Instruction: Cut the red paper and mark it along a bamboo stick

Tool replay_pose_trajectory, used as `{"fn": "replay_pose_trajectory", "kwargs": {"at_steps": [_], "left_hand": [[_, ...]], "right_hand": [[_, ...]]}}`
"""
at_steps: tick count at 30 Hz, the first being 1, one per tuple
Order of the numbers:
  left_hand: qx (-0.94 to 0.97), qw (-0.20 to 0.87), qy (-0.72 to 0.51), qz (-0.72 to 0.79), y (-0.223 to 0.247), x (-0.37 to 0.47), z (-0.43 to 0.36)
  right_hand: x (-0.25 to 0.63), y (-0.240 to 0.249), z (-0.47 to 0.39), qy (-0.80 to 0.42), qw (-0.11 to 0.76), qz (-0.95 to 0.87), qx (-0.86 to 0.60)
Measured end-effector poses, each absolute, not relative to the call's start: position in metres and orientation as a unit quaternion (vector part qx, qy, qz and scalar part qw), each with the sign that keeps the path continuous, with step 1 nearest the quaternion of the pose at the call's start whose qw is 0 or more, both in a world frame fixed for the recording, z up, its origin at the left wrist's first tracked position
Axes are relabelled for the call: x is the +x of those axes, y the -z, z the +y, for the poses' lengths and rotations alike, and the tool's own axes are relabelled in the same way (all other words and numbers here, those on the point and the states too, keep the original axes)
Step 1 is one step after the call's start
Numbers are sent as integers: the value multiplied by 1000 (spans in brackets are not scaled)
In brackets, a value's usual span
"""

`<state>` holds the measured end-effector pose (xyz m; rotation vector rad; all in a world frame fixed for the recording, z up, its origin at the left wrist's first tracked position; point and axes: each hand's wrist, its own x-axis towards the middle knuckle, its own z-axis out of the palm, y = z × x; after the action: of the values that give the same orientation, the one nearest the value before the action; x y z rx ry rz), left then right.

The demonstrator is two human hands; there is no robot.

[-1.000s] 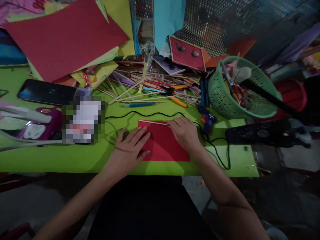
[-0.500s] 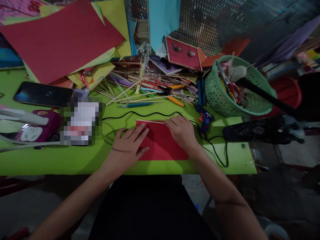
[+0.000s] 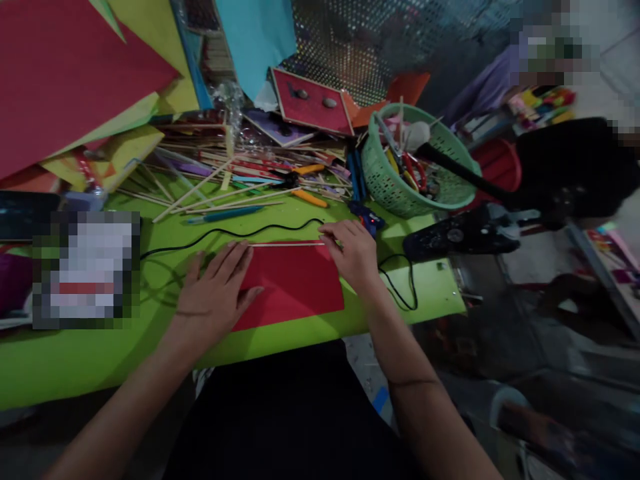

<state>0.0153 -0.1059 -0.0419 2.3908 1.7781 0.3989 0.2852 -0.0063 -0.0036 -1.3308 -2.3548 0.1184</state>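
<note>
Left hand (image 3: 213,290) and right hand (image 3: 355,253) at a red sheet (image 3: 295,283) bearing a thin pale stick (image 3: 287,245) along its far edge. Compared with the earlier frames, the view has turned rightward, and the left fingers now cover the stick's left end, exposing a longer stretch between the hands. The left hand lies open, palm down, thumb apart, pressing without grasping. The right fingers are curled at the stick's right end, thumb near forefinger; whether they pinch it cannot be told.

Surface: green table (image 3: 75,373). Just beyond the right grip, a glue gun (image 3: 369,217); farther beyond, a green basket (image 3: 415,200) of tools. Beyond and between the grips, a black cable (image 3: 240,234), a teal pen (image 3: 230,215) and orange-handled pliers (image 3: 310,197) beside heaped sticks. Room: a perforated panel (image 3: 345,60) behind; a red container (image 3: 507,167) past the basket.
</note>
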Motion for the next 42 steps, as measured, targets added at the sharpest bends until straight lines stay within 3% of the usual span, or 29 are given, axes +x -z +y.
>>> {"fn": "replay_pose_trajectory", "kwargs": {"at_steps": [3,11,42], "left_hand": [[795,65,-146,585,43,16,-106],[789,58,-134,596,39,19,-104],[793,55,-126,593,46,13,-104]], "right_hand": [[301,6,-28,-101,244,-839,-475],[309,29,-59,-163,206,-863,-432],[311,29,-56,-175,221,-860,-425]]}}
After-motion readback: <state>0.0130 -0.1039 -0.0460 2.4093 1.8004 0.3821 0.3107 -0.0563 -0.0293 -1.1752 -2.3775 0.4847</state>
